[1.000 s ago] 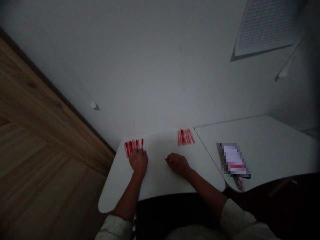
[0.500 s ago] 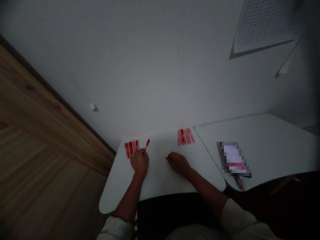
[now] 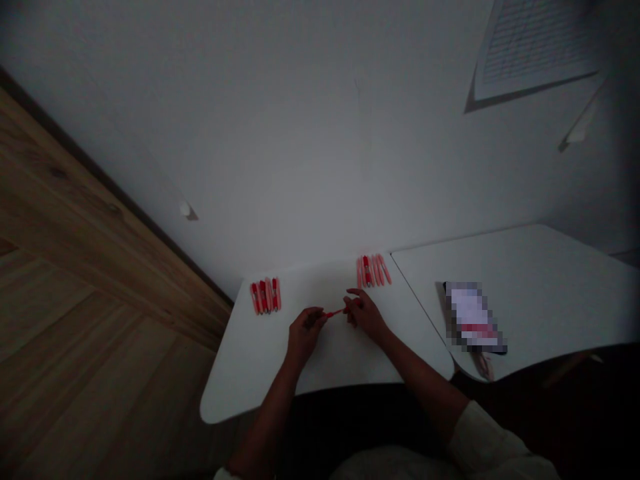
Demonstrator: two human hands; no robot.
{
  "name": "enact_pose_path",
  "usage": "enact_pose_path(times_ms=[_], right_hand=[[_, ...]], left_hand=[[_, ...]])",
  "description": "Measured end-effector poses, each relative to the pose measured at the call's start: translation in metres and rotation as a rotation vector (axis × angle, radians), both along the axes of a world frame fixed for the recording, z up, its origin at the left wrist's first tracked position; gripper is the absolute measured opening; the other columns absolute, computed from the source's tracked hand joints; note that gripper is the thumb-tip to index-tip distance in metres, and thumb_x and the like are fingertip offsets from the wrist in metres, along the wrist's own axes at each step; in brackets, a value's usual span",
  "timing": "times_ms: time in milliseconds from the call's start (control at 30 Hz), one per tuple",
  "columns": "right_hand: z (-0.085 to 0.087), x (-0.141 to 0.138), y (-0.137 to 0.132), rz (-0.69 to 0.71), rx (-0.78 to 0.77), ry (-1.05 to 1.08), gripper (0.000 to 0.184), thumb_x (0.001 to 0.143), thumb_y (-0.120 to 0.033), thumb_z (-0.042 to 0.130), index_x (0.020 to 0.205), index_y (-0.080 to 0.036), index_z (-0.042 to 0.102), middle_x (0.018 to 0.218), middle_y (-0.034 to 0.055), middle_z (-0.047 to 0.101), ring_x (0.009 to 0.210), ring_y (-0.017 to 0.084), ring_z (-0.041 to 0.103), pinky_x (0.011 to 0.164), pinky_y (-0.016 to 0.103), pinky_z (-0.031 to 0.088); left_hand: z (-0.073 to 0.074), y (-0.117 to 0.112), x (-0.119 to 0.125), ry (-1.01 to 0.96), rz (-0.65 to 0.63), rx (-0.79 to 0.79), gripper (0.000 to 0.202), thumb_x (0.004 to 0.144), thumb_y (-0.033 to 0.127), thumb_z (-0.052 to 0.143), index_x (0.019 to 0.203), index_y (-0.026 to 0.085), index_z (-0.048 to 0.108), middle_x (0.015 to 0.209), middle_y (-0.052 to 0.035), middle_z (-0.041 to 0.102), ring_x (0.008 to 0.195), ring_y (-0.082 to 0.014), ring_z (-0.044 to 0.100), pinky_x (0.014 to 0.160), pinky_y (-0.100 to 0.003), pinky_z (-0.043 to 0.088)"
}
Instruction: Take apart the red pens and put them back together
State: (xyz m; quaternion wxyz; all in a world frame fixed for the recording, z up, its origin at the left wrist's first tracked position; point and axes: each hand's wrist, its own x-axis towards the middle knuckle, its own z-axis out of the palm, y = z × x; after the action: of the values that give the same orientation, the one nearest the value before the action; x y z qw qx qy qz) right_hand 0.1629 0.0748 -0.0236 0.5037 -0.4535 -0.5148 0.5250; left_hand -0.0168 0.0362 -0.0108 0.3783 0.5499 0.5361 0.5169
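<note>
Between my hands, above the white table, a slim red pen [image 3: 334,313] lies nearly level. My left hand [image 3: 303,335] pinches its left end between thumb and fingers. At the other end, my right hand [image 3: 369,319] closes on a thicker red part of the pen, with the index finger stretched out beyond it. The fingers partly hide both ends, so I cannot tell whether the pen is in one piece. A row of red and pink pens [image 3: 265,297] lies at the table's left back. Another such row [image 3: 373,270] lies behind my right hand.
The white table [image 3: 240,373] meets a pale wall [image 3: 280,167] at the back. A second white tabletop [image 3: 540,287] adjoins on the right, bearing a phone [image 3: 474,317] with a blurred screen. A printed sheet [image 3: 535,53] hangs on the wall.
My left hand has moved right, away from the left pen row, bringing the red pen to the middle. My right hand has shifted slightly and now grips its other end.
</note>
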Motion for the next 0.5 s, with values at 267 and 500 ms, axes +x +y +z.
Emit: enact_pose_path(times_ms=[267,500], right_hand=[[0.002,0.007,-0.004,0.118,-0.05,0.072,0.035,0.071,-0.049,0.065,0.071,-0.014,0.061,0.056,-0.0014,0.057,0.043,0.007,0.046,0.041,0.02,0.036],[0.002,0.007,-0.007,0.302,-0.083,0.004,0.034,0.069,-0.046,0.069,0.079,-0.013,0.069,0.054,-0.0011,0.058,0.045,0.007,0.047,0.044,0.021,0.037]], left_hand=[[0.003,0.002,-0.01,-0.318,-0.028,-0.111,0.029,0.064,0.024,0.076,0.09,0.016,0.067,0.087,-0.0046,0.07,0.078,-0.0135,0.063,0.075,-0.026,0.049],[0.001,0.009,-0.015,-0.757,0.016,-0.224,0.022,0.065,0.022,0.076,0.084,0.013,0.07,0.085,-0.0037,0.069,0.069,-0.0075,0.062,0.067,-0.017,0.05]])
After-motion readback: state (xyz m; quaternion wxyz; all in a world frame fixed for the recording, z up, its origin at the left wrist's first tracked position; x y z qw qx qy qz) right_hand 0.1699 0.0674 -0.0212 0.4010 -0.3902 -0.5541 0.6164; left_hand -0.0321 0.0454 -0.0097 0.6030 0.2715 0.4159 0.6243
